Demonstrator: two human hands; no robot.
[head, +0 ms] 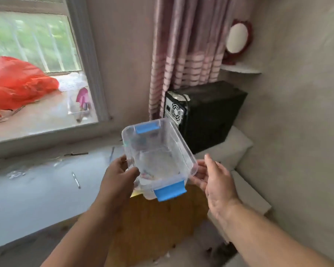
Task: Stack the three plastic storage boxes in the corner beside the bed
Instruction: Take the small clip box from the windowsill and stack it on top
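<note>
A clear plastic storage box [158, 157] with blue latches at its near and far ends is held up in the air in the middle of the view. It has a few small items inside and no lid that I can make out. My left hand [118, 176] grips its left side, thumb over the rim. My right hand [214, 178] holds its right side, fingers under the rim. Only this one box is in view. Below the box stands a wooden cabinet [152, 224].
A black computer tower [206, 114] stands in the corner under a pink striped curtain [185, 60]. A white ledge [46, 182] with a pen [76, 180] runs along the left under the window. A red plastic bag [14, 81] lies on the sill. A red-framed mirror [237, 39] sits on a small shelf.
</note>
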